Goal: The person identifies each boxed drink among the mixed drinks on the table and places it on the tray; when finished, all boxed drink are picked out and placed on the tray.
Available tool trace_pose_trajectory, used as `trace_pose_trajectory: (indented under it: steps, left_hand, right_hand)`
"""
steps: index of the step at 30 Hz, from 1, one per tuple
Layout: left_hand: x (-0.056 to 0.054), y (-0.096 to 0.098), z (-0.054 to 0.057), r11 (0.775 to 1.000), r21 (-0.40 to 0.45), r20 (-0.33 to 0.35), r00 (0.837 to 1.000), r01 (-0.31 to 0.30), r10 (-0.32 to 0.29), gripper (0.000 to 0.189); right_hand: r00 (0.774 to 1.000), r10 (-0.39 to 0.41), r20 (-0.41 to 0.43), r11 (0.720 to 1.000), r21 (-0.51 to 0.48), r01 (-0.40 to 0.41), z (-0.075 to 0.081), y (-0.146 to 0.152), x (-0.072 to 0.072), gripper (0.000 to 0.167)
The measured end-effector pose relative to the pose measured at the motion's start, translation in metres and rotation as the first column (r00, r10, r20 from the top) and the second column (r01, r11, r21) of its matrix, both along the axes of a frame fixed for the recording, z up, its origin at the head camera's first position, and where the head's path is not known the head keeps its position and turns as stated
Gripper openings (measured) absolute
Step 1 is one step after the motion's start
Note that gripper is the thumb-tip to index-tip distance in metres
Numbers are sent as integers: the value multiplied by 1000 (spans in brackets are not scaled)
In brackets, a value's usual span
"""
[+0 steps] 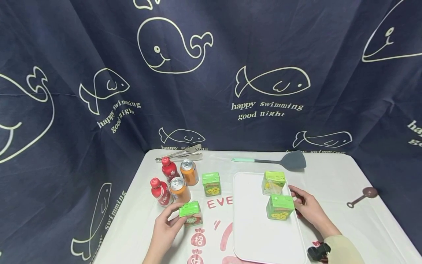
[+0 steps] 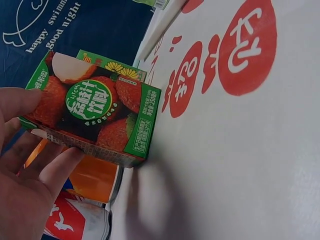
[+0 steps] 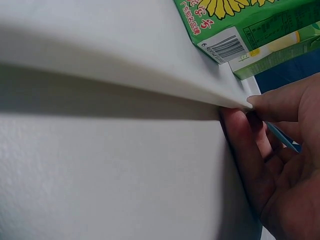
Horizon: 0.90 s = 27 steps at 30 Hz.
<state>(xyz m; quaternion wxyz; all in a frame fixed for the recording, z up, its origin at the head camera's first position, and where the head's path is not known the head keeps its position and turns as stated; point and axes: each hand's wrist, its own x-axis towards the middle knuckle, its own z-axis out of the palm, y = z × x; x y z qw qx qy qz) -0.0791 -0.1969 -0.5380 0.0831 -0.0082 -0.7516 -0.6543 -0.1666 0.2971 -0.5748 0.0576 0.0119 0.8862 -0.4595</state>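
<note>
While my left hand pinches the litchi drink carton between thumb and fingers, my right hand grips the white tray by its right rim. Head cam gets mostly the carton's green top; left wrist cam reads the LITCHI label on the front. Can't tell if its base touches the table. Right wrist cam resolves that grip: thumb on top of the rim, fingers under. It also catches a barcode on the flower-print carton, on the tray just left of my right hand; a yellow-green carton stands behind it. Beyond my left hand: two orange cans, two red bottles. Head cam only: metal tongs farther past that hand, brown scoop right of my right.
</note>
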Motion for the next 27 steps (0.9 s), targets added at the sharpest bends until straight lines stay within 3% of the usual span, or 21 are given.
trace_pose_trajectory:
  steps: [11, 23, 27]
  left_hand:
    - [-8, 13, 3, 998, -4, -98, 993, 62, -62, 43]
    - [-27, 46, 11, 986, 18, -168, 972, 167, -162, 41]
    - [-34, 59, 14, 979, 25, -155, 968, 204, -198, 41]
  right_hand:
    - [1000, 1, -1, 1000, -8, -1, 0, 0, 0, 58]
    - [1000, 7, -20, 1000, 16, -7, 0, 1, 0, 58]
    - [1000, 12, -14, 1000, 17, -12, 1, 1, -1, 58]
